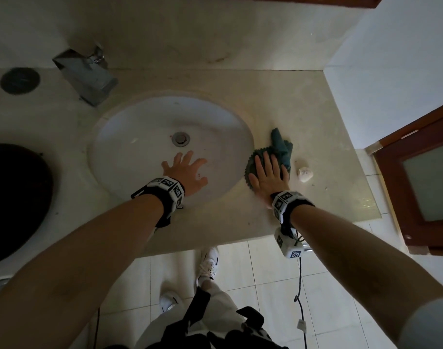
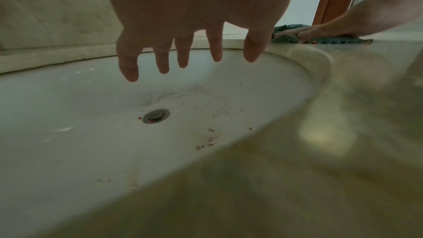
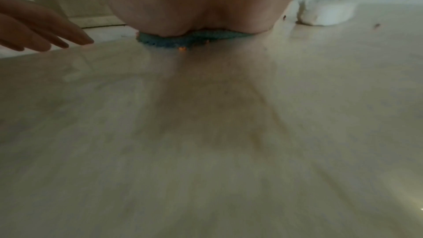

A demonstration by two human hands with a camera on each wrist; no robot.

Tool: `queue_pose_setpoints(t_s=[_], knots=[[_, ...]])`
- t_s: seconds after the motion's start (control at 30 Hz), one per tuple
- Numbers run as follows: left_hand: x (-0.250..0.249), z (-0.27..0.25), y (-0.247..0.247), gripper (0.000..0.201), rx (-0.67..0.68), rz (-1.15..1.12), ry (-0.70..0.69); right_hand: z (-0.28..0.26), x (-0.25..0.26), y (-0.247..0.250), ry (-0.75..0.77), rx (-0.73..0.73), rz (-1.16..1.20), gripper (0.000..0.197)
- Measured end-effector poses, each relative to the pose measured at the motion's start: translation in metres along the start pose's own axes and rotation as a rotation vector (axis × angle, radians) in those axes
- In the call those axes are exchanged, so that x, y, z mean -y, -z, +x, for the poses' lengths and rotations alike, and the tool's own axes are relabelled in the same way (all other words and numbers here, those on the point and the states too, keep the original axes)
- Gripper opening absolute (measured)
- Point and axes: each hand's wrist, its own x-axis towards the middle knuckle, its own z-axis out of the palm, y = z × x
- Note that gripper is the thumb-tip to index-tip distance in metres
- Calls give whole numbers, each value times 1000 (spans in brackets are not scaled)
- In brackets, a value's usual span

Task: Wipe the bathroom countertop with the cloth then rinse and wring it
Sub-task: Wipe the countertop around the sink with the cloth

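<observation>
The teal cloth (image 1: 282,147) lay on the beige countertop (image 1: 323,137), just right of the white sink (image 1: 139,137), at its rim. My right hand (image 1: 268,172) pressed flat on it, fingers straight and together. My left hand (image 1: 186,170) hovered over the basin with fingers spread, holding nothing. A small white lump (image 1: 304,174) sat near the cloth; reddish crumbs (image 2: 209,140) dotted the basin near the drain (image 1: 180,138)

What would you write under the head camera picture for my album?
Right hand presses a teal cloth flat on the countertop beside the sink; left hand hovers open.
</observation>
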Motion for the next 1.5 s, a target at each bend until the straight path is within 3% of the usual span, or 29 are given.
queue_pose_setpoints(t_s=[0.3, 0.6, 0.77, 1.0, 1.2, 1.5], knots=[[7, -51, -26, 59, -26, 14, -39, -79, 17, -42, -47, -67, -7, 64], [14, -69, -25, 60, -63, -3, -22, -126, 75, -62, -81, -16, 27, 68], [10, -59, -15, 60, -82, -8, -39, -113, 63, -54, -30, 13, -12, 67], [12, -39, -10, 59, -69, 6, -10, -50, 28, -22, -63, 47, 13, 72], [21, -17, -1, 59, -49, -2, 36, -12, 17, -3, 11, 40, -16, 68], [22, -12, 7, 60, -54, -31, 46, -9, 33, -5, 14, 29, -26, 64]])
